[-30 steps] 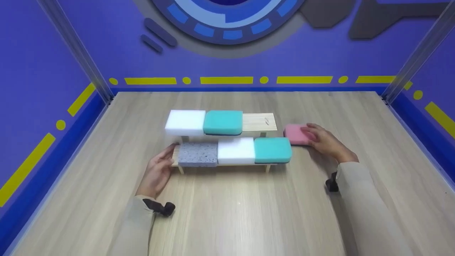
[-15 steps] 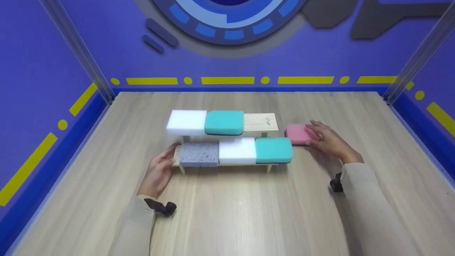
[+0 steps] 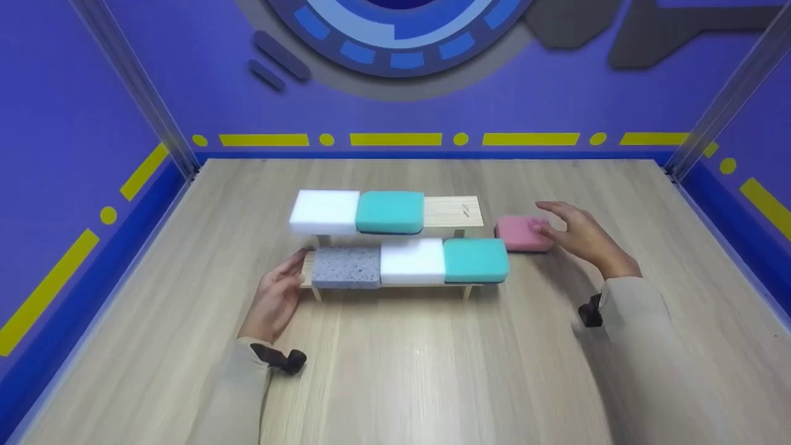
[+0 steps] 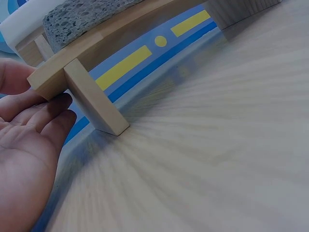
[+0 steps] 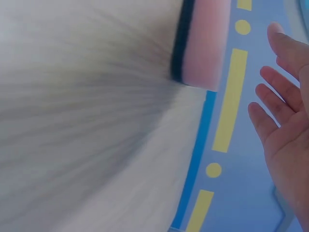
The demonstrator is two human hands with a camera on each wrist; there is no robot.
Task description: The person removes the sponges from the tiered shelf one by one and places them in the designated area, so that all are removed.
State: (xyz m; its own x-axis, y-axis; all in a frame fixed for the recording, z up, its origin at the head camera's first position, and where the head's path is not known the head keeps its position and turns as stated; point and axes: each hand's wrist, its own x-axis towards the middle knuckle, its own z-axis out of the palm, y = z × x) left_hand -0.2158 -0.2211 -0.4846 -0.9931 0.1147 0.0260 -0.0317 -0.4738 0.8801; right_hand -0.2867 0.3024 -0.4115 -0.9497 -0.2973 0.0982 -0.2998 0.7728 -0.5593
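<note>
In the head view my left hand pinches the left end of a low wooden stand, thumb above the board and fingers beneath. The left wrist view shows this grip beside a stand leg. On the front board lie a grey speckled sponge, a white sponge block and a turquoise sponge, side by side. To their right a pink sponge with a dark underside lies on the table. My right hand hovers just right of it, fingers spread and holding nothing; the right wrist view shows them apart.
Behind, a higher board carries another white block and turquoise sponge at its left and middle; its right third is bare wood. Whether both boards are joined I cannot tell. Blue walls enclose the wooden table.
My right hand has let go of the pink sponge and drawn up and to the right, its fingers spreading. The pink sponge stays in place. My left hand keeps its hold on the stand.
</note>
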